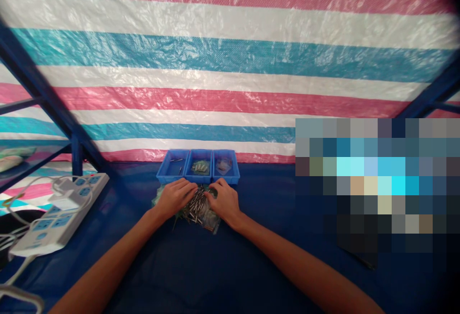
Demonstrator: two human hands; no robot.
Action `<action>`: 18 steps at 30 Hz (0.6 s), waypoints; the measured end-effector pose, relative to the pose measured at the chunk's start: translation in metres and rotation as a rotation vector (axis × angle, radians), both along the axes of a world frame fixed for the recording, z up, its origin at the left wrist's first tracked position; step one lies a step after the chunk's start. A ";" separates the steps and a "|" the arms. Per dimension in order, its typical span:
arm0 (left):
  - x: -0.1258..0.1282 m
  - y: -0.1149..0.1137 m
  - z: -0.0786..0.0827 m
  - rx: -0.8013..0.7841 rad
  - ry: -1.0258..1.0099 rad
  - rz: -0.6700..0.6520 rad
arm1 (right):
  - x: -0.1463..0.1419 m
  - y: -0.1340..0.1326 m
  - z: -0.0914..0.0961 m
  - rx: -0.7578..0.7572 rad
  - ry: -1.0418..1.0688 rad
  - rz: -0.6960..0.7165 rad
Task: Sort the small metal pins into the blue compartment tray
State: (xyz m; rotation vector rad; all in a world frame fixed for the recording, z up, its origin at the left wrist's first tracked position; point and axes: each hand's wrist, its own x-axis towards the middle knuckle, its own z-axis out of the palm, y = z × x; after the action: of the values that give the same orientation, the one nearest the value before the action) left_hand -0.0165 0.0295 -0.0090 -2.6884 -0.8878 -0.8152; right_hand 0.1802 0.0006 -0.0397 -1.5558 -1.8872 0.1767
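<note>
A loose pile of thin metal pins lay on the dark blue table, between the two hands. Seen from the pile, the left hand was at about 10 o'clock and the right hand at about 3 o'clock. Both hands were bent inward, their fingertips at the pins; whether either pinched a pin I could not tell. A clear plastic bag lay at 5 o'clock, partly beneath the right hand, and a greenish bag showed past the left hand.

Three blue trays stood side by side at 12 o'clock. The left tray held a few thin metal pieces, the middle tray a bag with metal pieces, and the right tray a clear bag with unclear contents. A white power strip with cables sat at 9 o'clock. A striped plastic sheet hung behind the trays.
</note>
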 end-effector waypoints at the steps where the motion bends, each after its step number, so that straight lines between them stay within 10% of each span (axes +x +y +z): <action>1: 0.000 0.000 -0.001 -0.002 0.001 0.004 | 0.000 0.000 0.000 0.004 0.004 0.003; 18: 0.000 0.001 -0.005 -0.011 0.007 0.008 | 0.002 0.004 -0.001 0.102 0.266 0.100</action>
State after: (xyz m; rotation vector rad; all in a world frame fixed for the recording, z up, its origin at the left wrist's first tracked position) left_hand -0.0168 0.0308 -0.0135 -2.6935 -0.9041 -0.8014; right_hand 0.1826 0.0043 -0.0406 -1.3019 -1.7358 0.3112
